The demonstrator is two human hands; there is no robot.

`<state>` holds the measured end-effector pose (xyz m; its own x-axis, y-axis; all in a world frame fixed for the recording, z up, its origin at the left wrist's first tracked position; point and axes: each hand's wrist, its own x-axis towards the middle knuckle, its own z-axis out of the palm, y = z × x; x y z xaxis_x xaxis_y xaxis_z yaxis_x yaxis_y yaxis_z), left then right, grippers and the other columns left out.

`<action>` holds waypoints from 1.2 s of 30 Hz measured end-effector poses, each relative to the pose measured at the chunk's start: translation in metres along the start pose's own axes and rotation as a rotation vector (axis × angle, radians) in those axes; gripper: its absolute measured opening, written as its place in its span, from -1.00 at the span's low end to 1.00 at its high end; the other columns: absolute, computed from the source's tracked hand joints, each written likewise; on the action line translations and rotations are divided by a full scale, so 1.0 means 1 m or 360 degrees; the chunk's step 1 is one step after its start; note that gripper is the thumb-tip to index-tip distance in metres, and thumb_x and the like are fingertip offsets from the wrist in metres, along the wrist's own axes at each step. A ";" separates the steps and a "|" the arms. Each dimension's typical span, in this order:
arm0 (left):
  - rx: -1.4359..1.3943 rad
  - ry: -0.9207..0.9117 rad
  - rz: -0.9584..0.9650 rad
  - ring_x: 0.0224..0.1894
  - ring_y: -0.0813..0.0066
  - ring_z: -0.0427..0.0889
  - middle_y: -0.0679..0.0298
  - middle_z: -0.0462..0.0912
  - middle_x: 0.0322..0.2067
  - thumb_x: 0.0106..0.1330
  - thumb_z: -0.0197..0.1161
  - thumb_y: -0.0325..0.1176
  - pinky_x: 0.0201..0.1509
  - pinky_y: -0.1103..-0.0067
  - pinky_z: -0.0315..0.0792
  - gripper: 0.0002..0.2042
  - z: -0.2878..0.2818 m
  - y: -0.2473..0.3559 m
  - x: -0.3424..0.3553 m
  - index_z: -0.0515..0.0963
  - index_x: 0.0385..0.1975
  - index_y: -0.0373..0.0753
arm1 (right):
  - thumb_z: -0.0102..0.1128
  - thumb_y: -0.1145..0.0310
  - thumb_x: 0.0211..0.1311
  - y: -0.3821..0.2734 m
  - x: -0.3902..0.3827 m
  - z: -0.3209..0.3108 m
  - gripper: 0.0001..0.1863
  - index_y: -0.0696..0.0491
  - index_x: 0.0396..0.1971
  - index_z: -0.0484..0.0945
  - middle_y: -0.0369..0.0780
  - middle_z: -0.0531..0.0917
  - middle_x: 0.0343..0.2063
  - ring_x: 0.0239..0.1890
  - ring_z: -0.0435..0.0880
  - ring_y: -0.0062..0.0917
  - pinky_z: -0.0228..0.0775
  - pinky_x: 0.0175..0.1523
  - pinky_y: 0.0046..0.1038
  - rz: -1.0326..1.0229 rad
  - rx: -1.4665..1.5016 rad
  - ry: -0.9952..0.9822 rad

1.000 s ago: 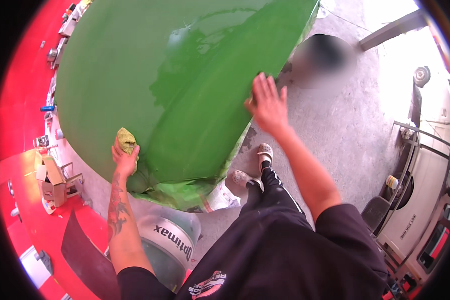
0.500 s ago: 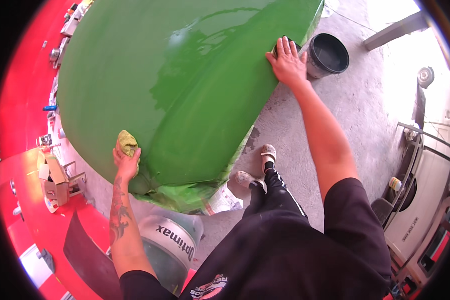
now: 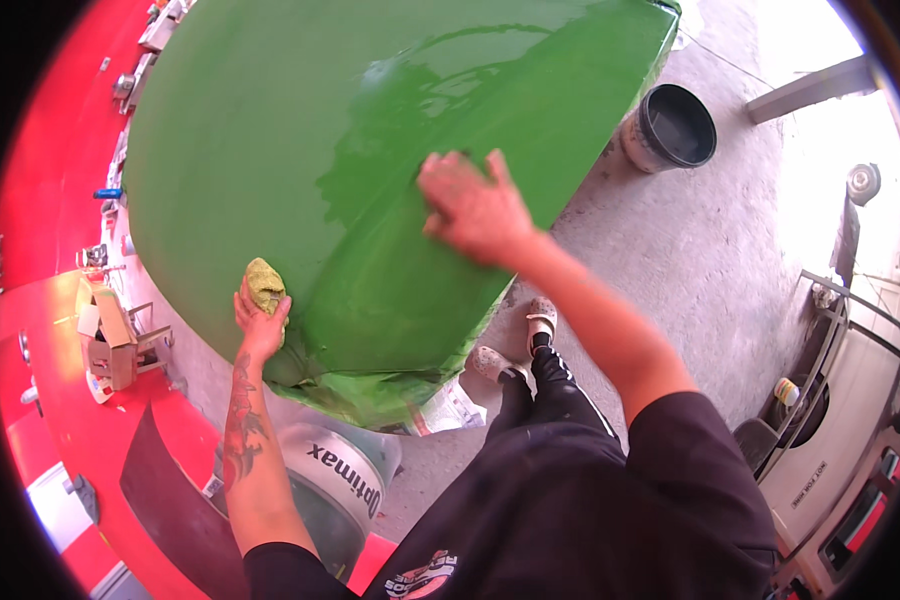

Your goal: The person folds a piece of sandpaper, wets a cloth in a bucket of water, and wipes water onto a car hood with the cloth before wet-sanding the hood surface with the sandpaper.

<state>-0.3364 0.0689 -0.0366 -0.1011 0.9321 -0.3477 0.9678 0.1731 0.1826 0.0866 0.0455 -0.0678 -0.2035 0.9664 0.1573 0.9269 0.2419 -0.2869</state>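
A large glossy green panel (image 3: 350,130) fills the upper middle of the view, curving down toward me. My left hand (image 3: 260,325) presses a small yellow-green cloth (image 3: 265,283) against the panel's lower left edge. My right hand (image 3: 475,205) lies flat on the shiny surface near its right side, fingers spread, holding nothing. The hand looks slightly blurred.
A black bucket (image 3: 675,125) stands on the grey concrete floor (image 3: 710,260) at the upper right. A grey drum (image 3: 335,480) sits under the panel's near end. A red bodywork surface (image 3: 50,200) runs along the left. Vehicles stand at the right edge.
My right hand has slid from the panel's right edge near the bucket back toward the middle of the green surface. My left hand and the cloth have stayed in place.
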 end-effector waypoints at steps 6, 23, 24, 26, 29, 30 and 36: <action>-0.0006 -0.0027 -0.0052 0.45 -0.06 -0.34 -0.01 -0.30 0.41 0.20 0.26 0.11 0.47 0.18 -0.27 0.00 0.001 0.001 -0.001 -0.34 0.42 -0.07 | -0.36 -0.17 0.40 0.152 0.057 -0.002 -0.31 -0.15 0.42 -0.05 -0.33 0.00 0.44 0.46 -0.01 -0.48 -0.34 0.43 0.15 0.0699 -0.0282 0.0027; -0.0093 -0.0149 -0.0218 0.43 -0.26 -0.41 0.00 -0.51 0.42 0.09 0.31 0.19 0.34 -0.20 -0.12 0.10 0.003 0.027 -0.003 -0.44 0.41 0.17 | 0.07 -0.05 0.20 -0.228 -0.038 0.061 -0.25 -0.04 0.34 0.15 -0.29 0.18 0.37 0.43 0.06 -0.44 -0.17 0.41 0.11 -0.0663 0.0260 -0.0277; -0.0075 -0.0176 -0.0223 0.43 -0.28 -0.41 -0.01 -0.51 0.42 0.08 0.32 0.19 0.34 -0.19 -0.12 0.11 0.003 0.027 -0.004 -0.45 0.41 0.17 | 0.05 -0.07 0.21 -0.225 -0.034 0.056 -0.27 -0.06 0.32 0.18 -0.30 0.18 0.37 0.43 0.06 -0.45 -0.18 0.41 0.09 -0.0695 0.0166 -0.0338; -0.0206 -0.0206 -0.0261 0.43 -0.29 -0.39 -0.03 -0.48 0.42 0.13 0.33 0.09 0.34 -0.19 -0.12 0.04 -0.010 0.047 -0.020 -0.37 0.42 0.17 | 0.01 -0.07 0.24 -0.189 -0.026 0.033 -0.31 -0.11 0.32 0.18 -0.30 0.18 0.38 0.43 0.08 -0.45 -0.20 0.42 0.08 -0.0575 0.0000 -0.0362; -0.0225 -0.0035 -0.0121 0.39 -0.38 -0.27 -0.10 -0.28 0.41 0.18 0.31 -0.04 0.28 -0.22 0.01 -0.07 -0.003 0.034 -0.028 -0.25 0.42 0.11 | -0.10 -0.02 0.32 -0.135 -0.024 0.010 -0.33 -0.11 0.37 0.10 -0.32 0.09 0.42 0.45 0.04 -0.41 -0.25 0.42 0.09 0.0080 -0.0274 -0.0307; -0.0299 0.0073 0.0117 0.37 -0.31 -0.13 -0.07 -0.11 0.35 0.15 0.30 -0.16 0.29 -0.11 0.08 -0.18 -0.001 0.030 -0.030 -0.08 0.37 0.07 | -0.09 0.01 0.32 -0.117 -0.034 0.012 -0.31 -0.08 0.39 0.05 -0.31 0.05 0.43 0.46 0.01 -0.41 -0.28 0.44 0.08 0.0168 -0.0318 -0.0243; -0.0440 0.0133 0.0746 0.05 0.10 0.50 0.12 0.48 -0.02 0.07 0.26 -0.41 0.04 0.28 0.49 -0.52 -0.017 -0.003 -0.049 0.42 0.07 -0.01 | -0.12 -0.02 0.33 -0.235 -0.054 0.033 -0.33 -0.02 0.36 0.13 -0.25 0.02 0.43 0.48 -0.09 -0.41 -0.27 0.46 0.00 -0.0385 -0.0270 -0.0672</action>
<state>-0.3386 0.0286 -0.0044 0.2975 0.9496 -0.0986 0.8181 -0.2003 0.5391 -0.1306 -0.0603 -0.0397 -0.4952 0.8442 -0.2050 0.8687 0.4789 -0.1266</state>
